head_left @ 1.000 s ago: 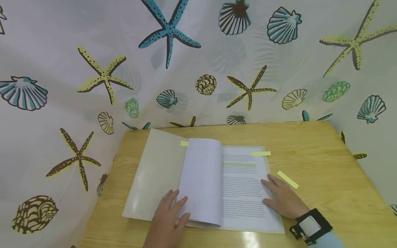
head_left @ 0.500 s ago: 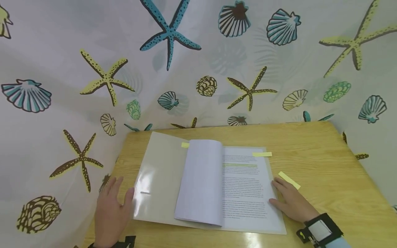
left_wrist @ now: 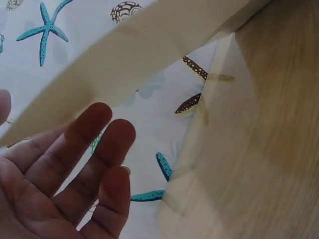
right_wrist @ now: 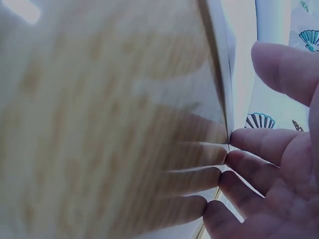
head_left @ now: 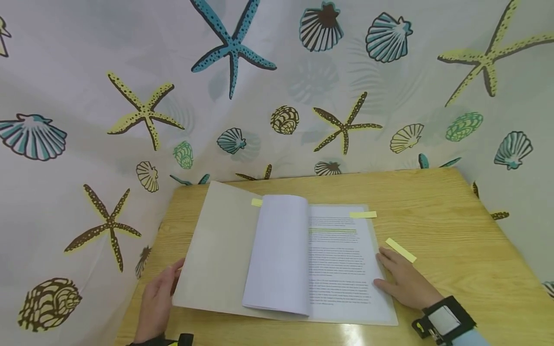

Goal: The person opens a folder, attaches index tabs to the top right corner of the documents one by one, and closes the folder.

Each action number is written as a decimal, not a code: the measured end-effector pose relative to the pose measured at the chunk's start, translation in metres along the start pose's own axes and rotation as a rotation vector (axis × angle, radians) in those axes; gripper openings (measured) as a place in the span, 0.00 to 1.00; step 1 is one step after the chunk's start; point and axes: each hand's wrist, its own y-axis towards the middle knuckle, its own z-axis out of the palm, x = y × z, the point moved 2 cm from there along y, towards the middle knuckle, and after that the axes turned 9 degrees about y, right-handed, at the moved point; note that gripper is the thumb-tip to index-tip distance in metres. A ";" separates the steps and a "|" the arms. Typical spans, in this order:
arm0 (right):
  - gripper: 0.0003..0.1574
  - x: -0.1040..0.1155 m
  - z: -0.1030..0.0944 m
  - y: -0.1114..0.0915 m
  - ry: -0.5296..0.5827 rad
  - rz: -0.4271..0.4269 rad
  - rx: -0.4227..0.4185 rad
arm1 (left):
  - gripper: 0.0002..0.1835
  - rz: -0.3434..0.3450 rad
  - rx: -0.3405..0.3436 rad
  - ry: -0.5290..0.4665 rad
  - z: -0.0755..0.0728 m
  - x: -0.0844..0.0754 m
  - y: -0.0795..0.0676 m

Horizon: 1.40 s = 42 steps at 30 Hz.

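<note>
An open document booklet [head_left: 337, 269] with printed pages and a pale cover [head_left: 216, 254] lies on the wooden table. One white leaf [head_left: 277, 254] is curled over to the left. At the cover's left edge is my left hand [head_left: 159, 298], its fingers reaching under it. In the left wrist view the cover [left_wrist: 124, 69] is raised off the table, passing between the thumb and the extended fingers [left_wrist: 114, 139]. My right hand [head_left: 409, 281] rests at the page's right edge, fingers straight. The right wrist view shows its fingertips [right_wrist: 239, 159] touching the glossy surface, the thumb raised.
Yellow sticky tabs mark the booklet: a right tab [head_left: 363, 215] and a left tab [head_left: 257, 202]. A loose yellow strip [head_left: 400, 250] lies on the table [head_left: 433, 206] beyond my right hand. A shell-and-starfish curtain [head_left: 259, 86] surrounds the back and sides.
My left hand has gone from the curled leaf leftward to the cover's outer edge, with fingers now beneath it. My right hand has slid slightly right, off the print to the page edge.
</note>
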 end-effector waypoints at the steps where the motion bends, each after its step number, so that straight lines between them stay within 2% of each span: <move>1: 0.43 0.001 0.000 0.000 -0.006 -0.003 0.000 | 0.33 0.017 -0.015 -0.008 0.001 -0.002 -0.001; 8: 0.45 0.008 0.002 0.002 -0.093 -0.013 -0.009 | 0.32 0.085 -0.058 -0.119 0.008 -0.020 -0.007; 11: 0.47 0.011 0.004 0.004 -0.135 -0.009 -0.004 | 0.33 0.166 -0.045 -0.215 0.013 -0.024 -0.009; 13: 0.48 0.012 0.005 0.005 -0.145 -0.006 -0.001 | 0.34 0.280 0.022 -0.354 0.018 -0.026 -0.011; 15: 0.48 0.014 0.006 0.006 -0.147 -0.004 0.001 | 0.36 0.400 0.146 -0.554 0.025 -0.027 -0.012; 17: 0.48 0.015 0.007 0.007 -0.140 0.002 0.005 | 0.37 0.465 0.271 -0.719 0.030 -0.030 -0.013; 19: 0.48 0.017 0.008 0.009 -0.133 0.007 0.015 | 0.39 0.498 0.348 -0.796 0.035 -0.033 -0.013; 21: 0.48 0.019 0.009 0.010 -0.126 0.009 0.026 | 0.41 0.516 0.380 -0.815 0.039 -0.036 -0.014; 27: 0.47 0.025 0.012 0.015 -0.114 -0.009 0.046 | 0.42 0.508 0.429 -0.755 0.053 -0.045 -0.014; 30: 0.46 0.028 0.014 0.018 -0.106 -0.022 0.050 | 0.40 0.488 0.413 -0.648 0.061 -0.048 -0.012; 37: 0.44 0.037 0.016 0.025 -0.091 -0.027 0.071 | 0.42 0.527 0.334 -0.343 0.080 -0.060 -0.006; 39: 0.42 0.039 0.016 0.026 -0.092 -0.027 0.080 | 0.41 0.523 0.322 -0.293 0.085 -0.064 -0.005; 42: 0.41 0.040 0.015 0.028 -0.100 -0.029 0.096 | 0.39 0.567 0.330 -0.259 0.091 -0.069 -0.005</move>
